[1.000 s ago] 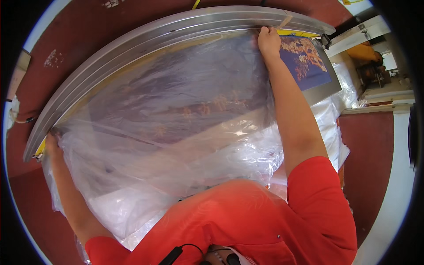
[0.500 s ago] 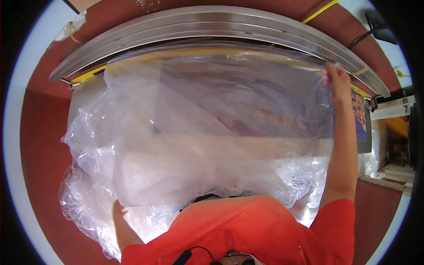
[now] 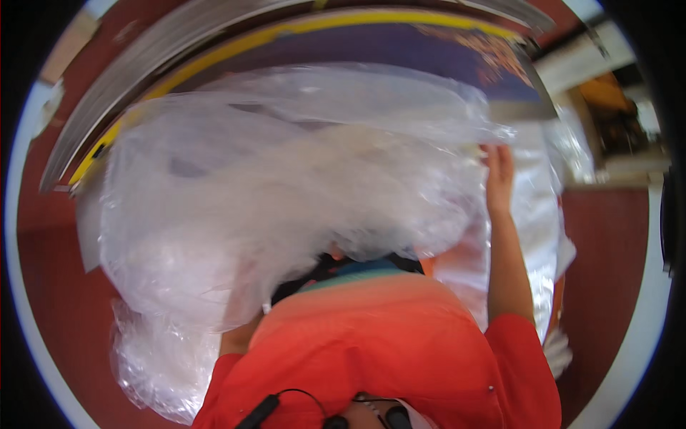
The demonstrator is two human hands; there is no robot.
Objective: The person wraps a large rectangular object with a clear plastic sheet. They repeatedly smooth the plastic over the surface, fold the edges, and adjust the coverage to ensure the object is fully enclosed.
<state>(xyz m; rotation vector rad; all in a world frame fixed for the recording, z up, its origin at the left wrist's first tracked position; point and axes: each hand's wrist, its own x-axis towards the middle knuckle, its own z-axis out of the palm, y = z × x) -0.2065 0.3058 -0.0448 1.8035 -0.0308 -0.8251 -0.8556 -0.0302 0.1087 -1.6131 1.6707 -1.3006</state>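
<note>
A large clear plastic sheet (image 3: 286, 164) billows loosely in front of me, its folds gathered toward my body. My right hand (image 3: 499, 174) is raised at the sheet's right edge, its fingers closed on the plastic. Under the sheet's lower left part, my left hand is hidden behind cloudy folds; only its forearm (image 3: 241, 336) shows plainly, so its fingers cannot be made out. Past the sheet lies a dark blue printed piece (image 3: 357, 48) with an orange pattern at its right end, partly covered by the plastic.
A yellow strip (image 3: 357, 17) runs along the far edge of the printed piece. Behind it stands a long curved-looking metal rail (image 3: 125, 93). More crumpled plastic (image 3: 153, 365) hangs at the lower left, and shiny sheeting (image 3: 532, 236) lies at the right. Red floor (image 3: 607, 264) shows beyond.
My right hand has come down and toward me, drawing the plastic sheet's far edge back and uncovering more of the blue printed piece. The view has shifted rightward.
</note>
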